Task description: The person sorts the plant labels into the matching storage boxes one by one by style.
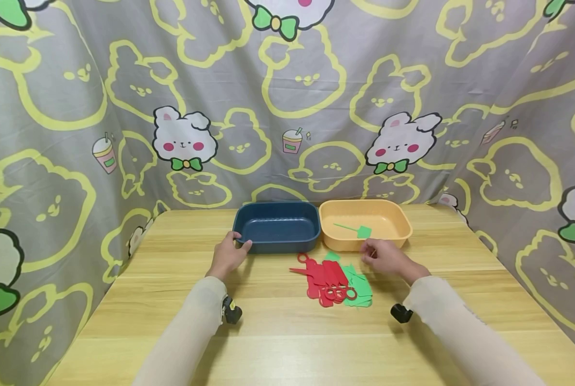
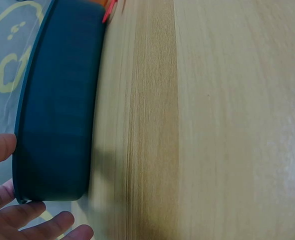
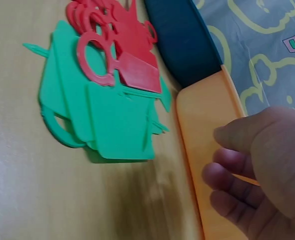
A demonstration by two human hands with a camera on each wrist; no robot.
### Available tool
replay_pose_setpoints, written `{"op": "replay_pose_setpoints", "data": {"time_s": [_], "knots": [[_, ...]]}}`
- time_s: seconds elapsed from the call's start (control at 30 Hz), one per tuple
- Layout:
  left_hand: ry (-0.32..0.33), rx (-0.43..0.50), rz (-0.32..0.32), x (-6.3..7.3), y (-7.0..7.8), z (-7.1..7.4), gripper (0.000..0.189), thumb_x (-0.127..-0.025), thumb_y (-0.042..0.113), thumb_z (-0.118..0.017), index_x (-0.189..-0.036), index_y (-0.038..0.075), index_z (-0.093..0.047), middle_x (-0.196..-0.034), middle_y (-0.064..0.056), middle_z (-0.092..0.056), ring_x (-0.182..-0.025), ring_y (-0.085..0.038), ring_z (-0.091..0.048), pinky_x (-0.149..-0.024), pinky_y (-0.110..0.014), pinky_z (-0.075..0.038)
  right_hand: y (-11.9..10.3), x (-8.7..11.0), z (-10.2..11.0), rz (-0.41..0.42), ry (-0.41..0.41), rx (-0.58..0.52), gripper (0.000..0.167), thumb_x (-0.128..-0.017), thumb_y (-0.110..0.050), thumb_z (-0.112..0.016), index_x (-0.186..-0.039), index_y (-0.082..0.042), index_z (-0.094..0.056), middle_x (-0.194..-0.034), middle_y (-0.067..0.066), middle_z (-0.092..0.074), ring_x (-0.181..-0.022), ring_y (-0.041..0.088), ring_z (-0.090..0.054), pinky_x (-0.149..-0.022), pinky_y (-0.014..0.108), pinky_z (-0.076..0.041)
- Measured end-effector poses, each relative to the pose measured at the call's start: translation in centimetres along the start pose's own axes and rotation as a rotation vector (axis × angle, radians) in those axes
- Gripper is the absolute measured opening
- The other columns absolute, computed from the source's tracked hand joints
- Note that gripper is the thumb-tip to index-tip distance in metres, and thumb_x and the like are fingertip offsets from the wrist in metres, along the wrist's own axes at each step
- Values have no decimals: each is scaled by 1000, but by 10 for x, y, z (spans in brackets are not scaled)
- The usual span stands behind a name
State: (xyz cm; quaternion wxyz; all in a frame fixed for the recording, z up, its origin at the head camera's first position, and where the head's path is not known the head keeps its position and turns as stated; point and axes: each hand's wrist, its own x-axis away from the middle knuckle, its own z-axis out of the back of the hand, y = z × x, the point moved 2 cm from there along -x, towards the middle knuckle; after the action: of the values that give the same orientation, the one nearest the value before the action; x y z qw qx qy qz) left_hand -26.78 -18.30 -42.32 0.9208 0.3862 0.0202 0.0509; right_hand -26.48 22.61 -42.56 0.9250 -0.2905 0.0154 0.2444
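My left hand (image 1: 228, 255) is at the left front corner of a dark blue bin (image 1: 277, 247). Its thumb and fingertips touch the rim, fingers spread, as the left wrist view also shows. My right hand (image 1: 385, 258) hovers by the front wall of an orange-yellow bin (image 1: 338, 244), fingers loosely curled with nothing visible in them. One green tag-like plastic piece (image 1: 363, 232), square with a long thin stem, lies in this bin. On the table before the bins is a pile of flat red plastic pieces (image 1: 327, 272) with ring ends, overlapping flat green pieces (image 3: 120, 122).
Both bins stand side by side at the back of the wooden table (image 1: 287, 343), close to a grey patterned curtain (image 1: 239, 91) that hangs behind and along both sides. The blue bin's inside shows no pieces.
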Motion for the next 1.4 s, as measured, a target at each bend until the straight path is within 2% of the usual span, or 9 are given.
{"op": "replay_pose_setpoints", "data": {"time_s": [0.2,0.43,0.53,0.7,0.9,1.2,1.4], "knots": [[-2,3,-2,0,0,-1,49,-96,37,-58,-130,4,-47,-135,-25,-51,-120,-41,-49,-98,-52,-39,-2,2,-11,3,-101,-11,6,-87,-5,-68,-90,-5,-63,-72,-5,-57,-65,9,-53,-61,27,-47],[7,-6,-10,0,-1,-1,48,-96,37,-58,-129,4,-47,-132,-25,-53,-116,-40,-50,-96,-51,-40,-2,4,-23,13,-214,-13,12,-86,-13,-73,-86,-9,-62,-70,-7,-56,-63,8,-50,-61,26,-44],[6,-10,-14,0,-2,-1,49,-96,37,-58,-130,4,-47,-130,-25,-54,-114,-40,-51,-95,-51,-41,-2,5,-25,25,-212,-7,13,-85,-14,-75,-84,-10,-62,-69,-8,-54,-63,8,-49,-62,27,-43],[9,-10,-18,-1,-2,-1,49,-96,36,-58,-130,3,-47,-131,-25,-53,-116,-40,-51,-96,-51,-40,-7,6,-24,90,-190,-12,12,-86,-5,-70,-80,-9,-61,-69,-9,-54,-63,6,-48,-60,27,-43],[8,-15,-17,-1,-1,0,49,-96,36,-58,-130,3,-47,-133,-26,-52,-119,-42,-49,-98,-52,-39,-8,5,-23,46,-205,41,13,-88,-1,-65,-79,-10,-62,-71,-7,-55,-64,6,-47,-62,25,-43],[1,-15,-13,-1,-2,-1,49,-96,37,-58,-130,3,-47,-133,-25,-52,-119,-42,-49,-98,-52,-39,-6,6,-21,74,-160,42,12,-91,-1,-61,-81,-7,-62,-72,-6,-54,-65,8,-48,-61,28,-43],[-1,-10,-8,-1,-1,-1,49,-96,36,-58,-131,3,-46,-134,-26,-51,-120,-42,-48,-98,-53,-39,-5,2,-20,2,-132,33,10,-93,-3,-60,-83,-7,-61,-75,-3,-56,-69,11,-50,-65,30,-45]]}}
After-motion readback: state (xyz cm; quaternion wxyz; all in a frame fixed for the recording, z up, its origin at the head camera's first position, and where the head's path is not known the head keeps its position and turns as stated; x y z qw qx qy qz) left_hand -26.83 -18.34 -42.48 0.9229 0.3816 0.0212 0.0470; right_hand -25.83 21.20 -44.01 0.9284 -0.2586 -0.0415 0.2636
